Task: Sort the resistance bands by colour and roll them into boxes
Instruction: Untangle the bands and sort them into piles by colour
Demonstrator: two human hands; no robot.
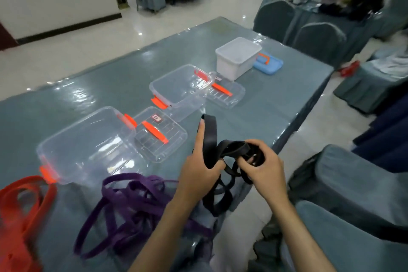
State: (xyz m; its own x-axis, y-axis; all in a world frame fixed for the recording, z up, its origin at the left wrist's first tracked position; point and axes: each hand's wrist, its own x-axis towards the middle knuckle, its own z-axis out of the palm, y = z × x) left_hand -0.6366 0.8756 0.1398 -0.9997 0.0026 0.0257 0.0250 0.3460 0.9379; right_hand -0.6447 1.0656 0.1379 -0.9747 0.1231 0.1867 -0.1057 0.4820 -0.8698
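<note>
Centrally, a tangle of flat black rubber resistance bands (223,159) is held above the near edge of a grey-blue table covered in clear plastic (123,77). One loop is pinched by the left hand (198,172) and stands up past its fingertips; the bunched part is grasped by the curled fingers of the right hand (262,168), and further loops hang down over the table edge. Purple flat bands (132,203) are heaped on the table just left of the left forearm, with orange flat bands (24,203) lying at the far left. Behind them two clear plastic boxes with orange latches (88,146) (178,86) are set open, each with its clear lid (161,134) (225,93) beside it. Farther back stand a white opaque plastic box (237,57) and a blue lid (268,64).
</note>
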